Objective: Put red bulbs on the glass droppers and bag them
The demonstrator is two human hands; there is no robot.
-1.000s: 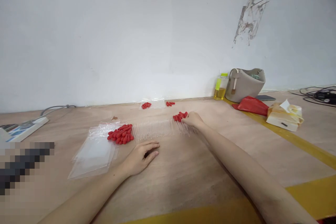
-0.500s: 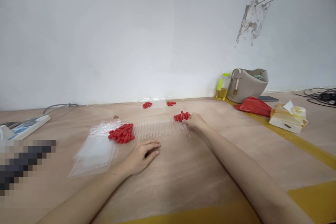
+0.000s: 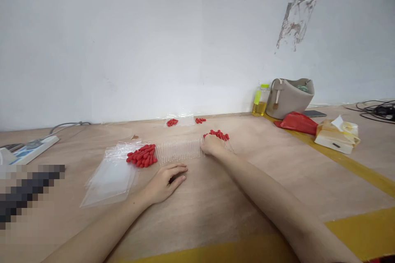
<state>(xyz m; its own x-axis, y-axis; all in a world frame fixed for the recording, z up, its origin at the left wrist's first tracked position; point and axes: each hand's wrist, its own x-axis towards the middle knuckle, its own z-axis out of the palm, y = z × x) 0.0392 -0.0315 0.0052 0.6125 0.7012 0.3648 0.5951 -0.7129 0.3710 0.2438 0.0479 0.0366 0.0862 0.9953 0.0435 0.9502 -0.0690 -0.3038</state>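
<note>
Fingers of the right hand [image 3: 213,146] are bent at the right end of the row of clear tubes [image 3: 180,151]; their tips are hidden from the head view, so I cannot tell whether they grasp one. The right forearm reaches forward and inward. The left hand [image 3: 168,181] lies relaxed on the table [image 3: 216,213], fingers loosely curled and released. The clear tubes lie parallel, long axes towards the wall [image 3: 138,49]. Beyond the right hand, red bulbs [image 3: 219,134] cap the wall-side ends of other tubes.
</note>
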